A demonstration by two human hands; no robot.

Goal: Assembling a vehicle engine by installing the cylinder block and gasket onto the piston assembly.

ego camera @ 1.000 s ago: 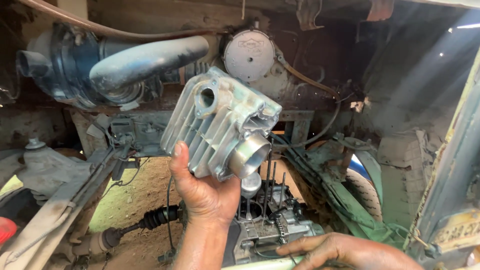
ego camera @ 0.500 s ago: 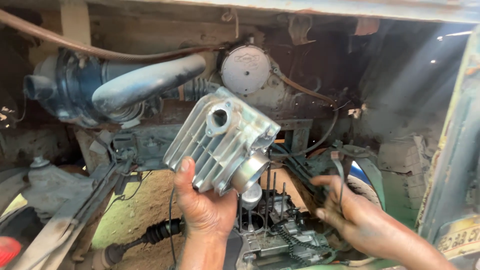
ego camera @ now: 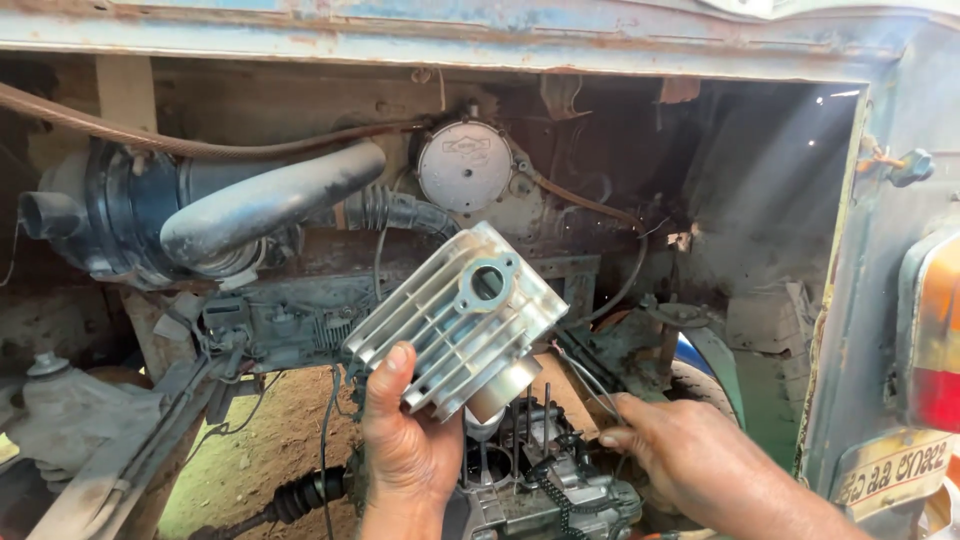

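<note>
**Metal block held up over open engine**

Risk comes first. The left hand (ego camera: 405, 450) grips the finned metal block (ego camera: 455, 320) from below, thumb on one side, fingers wrapped behind. The block is up in the air, tilted, just above the engine case (ego camera: 540, 490) and its thin upright rods (ego camera: 535, 425). It looks heavy and smooth, so I think it could slip and drop onto the rods and bend them. If it goes down crooked, the round sleeve at its bottom could scrape the rods or jam.

The right hand (ego camera: 690, 460) pinches a thin wire (ego camera: 585, 375) between thumb and fingertip, close beside the block. I think the wire could get trapped under the block, or a finger could get pinched.

The block is pale silver, clean and shiny, with long straight fins in rows and a round hole (ego camera: 487, 283) in a flat face on top. The case below is grey, greasy and bumpy, with a small chain. Behind sit a fat dull grey pipe (ego camera: 270, 205), a black round housing (ego camera: 110, 215) and a round silver cap (ego camera: 465, 165). The body panel (ego camera: 500, 30) above is rusty and blue, with peeling paint. The ground is brown dirt.
</note>
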